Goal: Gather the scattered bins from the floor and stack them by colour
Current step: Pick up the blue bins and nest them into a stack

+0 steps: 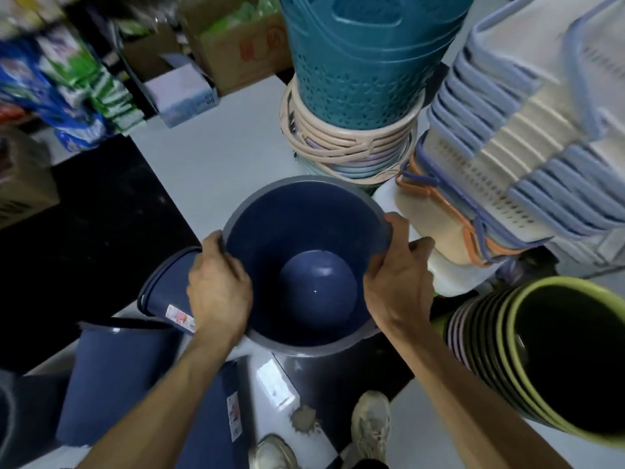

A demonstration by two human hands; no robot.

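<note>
Dark blue round plastic bin (pixel 304 231) held up, mid frame.
L hand (pixel 218 286) & R hand (pixel 397 282) wrap fingers tight on its rim, one each side. More blue plastic bins (pixel 115 377) lie bottom left; green-rimmed bin stack (pixel 541 360) sits bottom right.

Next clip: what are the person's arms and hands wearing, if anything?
Nothing shows on them. Both forearms are bare up to the frame edge, with no sleeve in view. The left hand and right hand have no gloves, and no rings, watch or bands are visible.
</note>
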